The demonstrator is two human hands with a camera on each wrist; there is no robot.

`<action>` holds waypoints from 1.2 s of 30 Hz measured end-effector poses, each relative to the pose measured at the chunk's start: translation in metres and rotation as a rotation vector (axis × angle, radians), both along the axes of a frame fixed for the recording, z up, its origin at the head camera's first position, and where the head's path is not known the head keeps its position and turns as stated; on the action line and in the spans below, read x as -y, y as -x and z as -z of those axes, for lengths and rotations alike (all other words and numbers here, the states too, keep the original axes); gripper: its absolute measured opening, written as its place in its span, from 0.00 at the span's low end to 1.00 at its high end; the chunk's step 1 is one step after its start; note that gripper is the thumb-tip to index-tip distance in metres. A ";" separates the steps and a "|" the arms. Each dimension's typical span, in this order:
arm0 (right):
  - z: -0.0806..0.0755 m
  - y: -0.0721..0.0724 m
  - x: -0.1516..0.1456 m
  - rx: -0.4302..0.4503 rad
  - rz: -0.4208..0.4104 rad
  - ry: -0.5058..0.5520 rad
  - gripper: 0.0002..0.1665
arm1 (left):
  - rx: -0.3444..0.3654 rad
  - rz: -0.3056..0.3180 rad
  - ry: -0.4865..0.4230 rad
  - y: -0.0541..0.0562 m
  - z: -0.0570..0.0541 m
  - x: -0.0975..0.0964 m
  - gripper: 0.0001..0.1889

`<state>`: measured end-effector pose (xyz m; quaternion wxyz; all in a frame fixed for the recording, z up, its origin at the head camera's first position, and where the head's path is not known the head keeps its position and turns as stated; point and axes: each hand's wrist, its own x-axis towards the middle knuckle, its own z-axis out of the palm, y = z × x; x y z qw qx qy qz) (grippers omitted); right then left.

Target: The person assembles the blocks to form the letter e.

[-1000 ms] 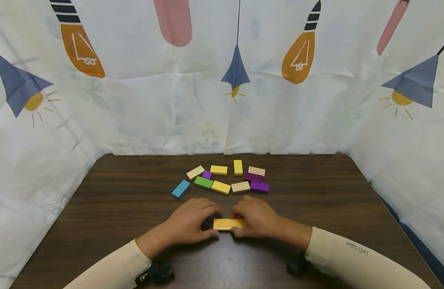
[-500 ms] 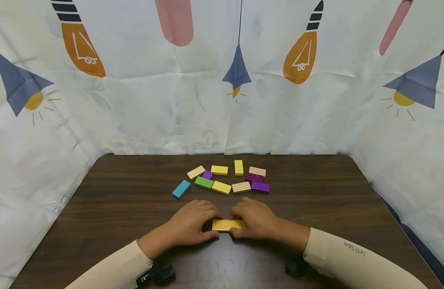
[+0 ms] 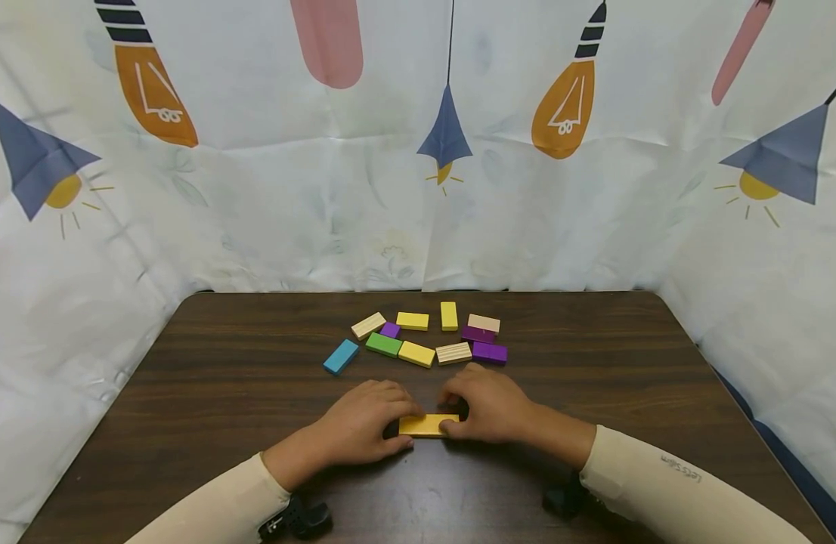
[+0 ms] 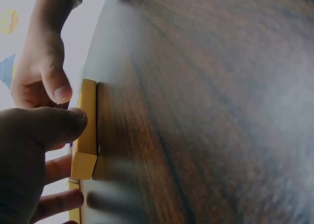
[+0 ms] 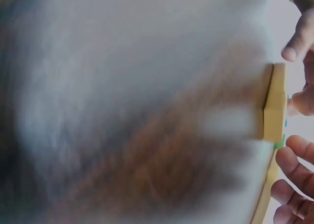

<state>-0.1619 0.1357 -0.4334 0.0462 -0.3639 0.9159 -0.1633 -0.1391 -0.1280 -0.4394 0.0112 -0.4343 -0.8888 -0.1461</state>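
Note:
In the head view an orange-yellow wooden block (image 3: 423,427) lies lengthwise across the near middle of the table. My left hand (image 3: 363,423) pinches its left end, the thumb along the near side and the index finger at the far side. My right hand (image 3: 491,406) is around the right end with its fingers spread. Its thumb overlaps that end in the head view, while the right wrist view shows its fingers (image 5: 289,165) apart from the block. From the left wrist camera, the left thumb (image 4: 66,126) lies against the block, and part of the left fingers is hidden behind it.
Several coloured blocks lie farther back: blue (image 3: 340,357), green (image 3: 384,345), yellow (image 3: 416,353), striped wood (image 3: 453,353), purple (image 3: 489,353) and others behind them. A patterned white curtain (image 3: 289,211) rises at the dark wooden table's (image 3: 221,378) far edge.
My right hand has loosened from the block's right end, its fingers lifting slightly away and to the right. The left index finger has come onto the block's left end.

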 end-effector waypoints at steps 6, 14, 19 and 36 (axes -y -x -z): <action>-0.006 0.008 -0.014 -0.056 0.059 0.038 0.19 | -0.021 0.023 -0.007 -0.001 0.001 -0.001 0.17; -0.014 0.028 -0.033 -0.070 0.191 0.061 0.21 | -0.033 0.026 0.008 -0.001 0.002 0.000 0.14; -0.016 0.043 -0.046 -0.063 0.257 0.075 0.20 | -0.060 0.036 0.000 -0.001 0.002 0.000 0.14; -0.011 0.083 -0.066 -0.041 0.340 0.046 0.22 | -0.048 0.021 0.026 0.000 0.001 0.003 0.14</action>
